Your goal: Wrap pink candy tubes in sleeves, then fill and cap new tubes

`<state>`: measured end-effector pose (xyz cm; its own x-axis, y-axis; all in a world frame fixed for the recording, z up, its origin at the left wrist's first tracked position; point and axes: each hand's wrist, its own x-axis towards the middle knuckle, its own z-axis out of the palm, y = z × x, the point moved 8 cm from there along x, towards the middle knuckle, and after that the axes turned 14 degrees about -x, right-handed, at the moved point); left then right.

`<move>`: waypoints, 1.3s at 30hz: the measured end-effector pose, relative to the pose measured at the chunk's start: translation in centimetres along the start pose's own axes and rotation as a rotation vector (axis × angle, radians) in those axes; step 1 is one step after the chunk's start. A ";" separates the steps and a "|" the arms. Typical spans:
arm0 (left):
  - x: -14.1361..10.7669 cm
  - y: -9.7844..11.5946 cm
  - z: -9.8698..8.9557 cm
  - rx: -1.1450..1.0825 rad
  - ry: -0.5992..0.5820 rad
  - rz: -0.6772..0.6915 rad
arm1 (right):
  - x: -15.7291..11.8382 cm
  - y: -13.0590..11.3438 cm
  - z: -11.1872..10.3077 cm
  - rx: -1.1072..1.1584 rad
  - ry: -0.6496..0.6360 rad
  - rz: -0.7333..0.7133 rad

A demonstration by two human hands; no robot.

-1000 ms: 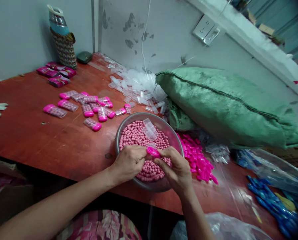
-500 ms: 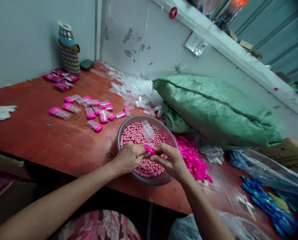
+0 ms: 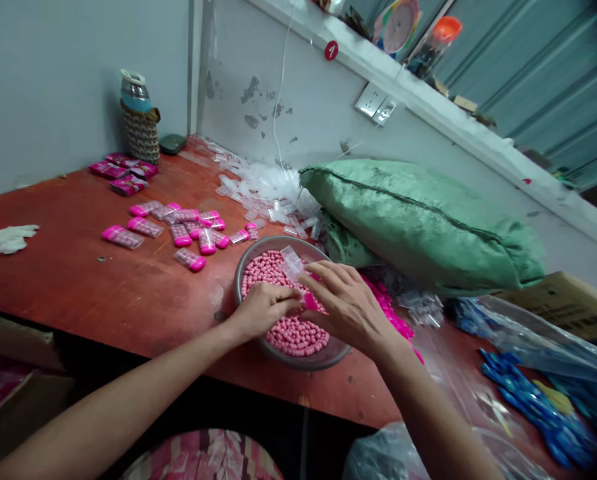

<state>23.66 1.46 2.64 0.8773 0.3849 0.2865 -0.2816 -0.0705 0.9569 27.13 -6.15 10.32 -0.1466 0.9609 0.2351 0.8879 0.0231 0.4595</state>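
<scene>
A grey bowl (image 3: 323,361) of pink beads (image 3: 295,340) stands at the table's front edge. Over it my left hand (image 3: 265,308) pinches a small clear container with a pink cap (image 3: 309,301). My right hand (image 3: 341,303) is beside the cap, its fingers spread and holding nothing visible. Clear empty containers (image 3: 292,265) lie on the beads. Left of the bowl are several filled containers with pink caps (image 3: 207,241). A pile of pink caps (image 3: 391,310) sits to the right, partly behind my right hand.
Clear plastic pieces (image 3: 273,190) are heaped behind the bowl. A green sack (image 3: 428,227) leans against the wall. Blue gloves (image 3: 533,400) lie at right. A bottle in a woven holder (image 3: 141,127), pink packets (image 3: 128,185) and a white cloth (image 3: 11,238) are at left.
My right hand has opened from its pinch at the pink cap and spread its fingers. My left hand still holds the container. The camera view has shifted slightly.
</scene>
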 end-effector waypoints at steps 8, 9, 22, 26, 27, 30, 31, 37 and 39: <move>0.9 -0.3 -1.7 -0.165 0.199 -0.033 | -1.9 -0.3 3.4 -0.038 0.131 0.442; 0.9 -0.4 -1.7 -0.173 0.200 -0.033 | -1.8 -0.5 3.6 -0.052 0.140 0.470; 0.9 -1.1 -1.8 -0.180 0.210 -0.088 | -0.9 -1.0 4.2 -0.113 0.218 0.458; 0.8 -0.3 -1.9 -0.058 0.216 -0.027 | -0.4 -0.8 4.4 -0.057 0.113 0.397; 0.8 -0.2 -1.8 -0.029 0.211 -0.020 | -0.3 -0.8 4.6 -0.045 0.074 0.395; 0.8 -0.1 -1.7 0.026 0.214 -0.011 | -0.3 -0.8 5.0 -0.038 0.003 0.414; 0.8 -0.1 -1.7 0.046 0.221 -0.009 | -0.3 -0.8 5.1 -0.039 -0.002 0.422; 0.4 0.2 -1.5 0.179 0.227 -0.002 | 0.2 -1.4 5.4 -0.042 0.089 0.417; 0.1 0.4 -1.5 0.239 0.233 0.006 | 0.5 -1.6 5.6 -0.056 0.078 0.394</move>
<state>23.05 2.81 2.96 0.7556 0.5824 0.2997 -0.1629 -0.2761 0.9472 28.10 -4.16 4.89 0.1656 0.8692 0.4658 0.8581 -0.3598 0.3664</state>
